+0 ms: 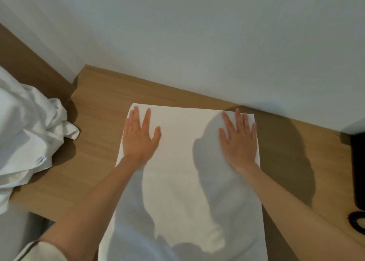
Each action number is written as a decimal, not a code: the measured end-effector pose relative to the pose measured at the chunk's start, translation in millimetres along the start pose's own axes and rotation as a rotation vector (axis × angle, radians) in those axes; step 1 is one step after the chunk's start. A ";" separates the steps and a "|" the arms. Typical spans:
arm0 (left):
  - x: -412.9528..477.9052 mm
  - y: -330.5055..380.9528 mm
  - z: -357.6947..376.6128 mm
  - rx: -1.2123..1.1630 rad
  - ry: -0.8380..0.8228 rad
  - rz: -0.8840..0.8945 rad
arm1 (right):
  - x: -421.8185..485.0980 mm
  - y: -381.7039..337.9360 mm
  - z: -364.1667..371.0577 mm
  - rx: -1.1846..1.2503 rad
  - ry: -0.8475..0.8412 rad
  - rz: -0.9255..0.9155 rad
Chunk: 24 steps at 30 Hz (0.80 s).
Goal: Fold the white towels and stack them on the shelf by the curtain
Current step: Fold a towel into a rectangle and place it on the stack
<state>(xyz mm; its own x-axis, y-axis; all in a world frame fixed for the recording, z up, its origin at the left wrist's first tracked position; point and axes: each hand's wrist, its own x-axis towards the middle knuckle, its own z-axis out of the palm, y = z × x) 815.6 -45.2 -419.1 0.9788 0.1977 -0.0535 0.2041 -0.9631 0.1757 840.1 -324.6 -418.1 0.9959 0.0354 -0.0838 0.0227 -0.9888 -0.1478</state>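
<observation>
A white towel (183, 174) lies spread flat and long on the wooden tabletop (94, 138), its far edge near the wall and its near end running out of view at the bottom. My left hand (139, 136) presses flat on the towel's far left corner, fingers straight. On the far right corner my right hand (240, 140) lies flat in the same way. A crumpled heap of white towels (27, 130) sits at the left edge of the table. No shelf or curtain is in view.
A pale wall (197, 43) runs along the table's far edge. A black object (358, 172) stands at the right edge, with a black ring-shaped thing (357, 220) below it. Bare wood lies between the flat towel and the heap.
</observation>
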 end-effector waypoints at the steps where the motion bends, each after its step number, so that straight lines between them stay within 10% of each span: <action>1: 0.7 -2.2 -1.5 0.010 -0.009 0.005 | -0.2 2.9 -1.0 -0.016 -0.001 0.026; 14: -94.9 58.2 -3.2 -0.146 0.007 0.152 | -102.8 -90.3 6.9 0.051 -0.138 -0.029; 24: -114.6 -33.0 0.6 -0.042 0.016 0.024 | -136.6 -18.5 11.5 0.023 -0.026 0.054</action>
<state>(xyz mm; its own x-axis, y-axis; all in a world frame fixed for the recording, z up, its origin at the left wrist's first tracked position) 696.7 -36.2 -419.4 0.9836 0.1776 -0.0331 0.1805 -0.9591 0.2182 702.6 -309.5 -415.2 0.9930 -0.0143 -0.1174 -0.0336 -0.9858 -0.1645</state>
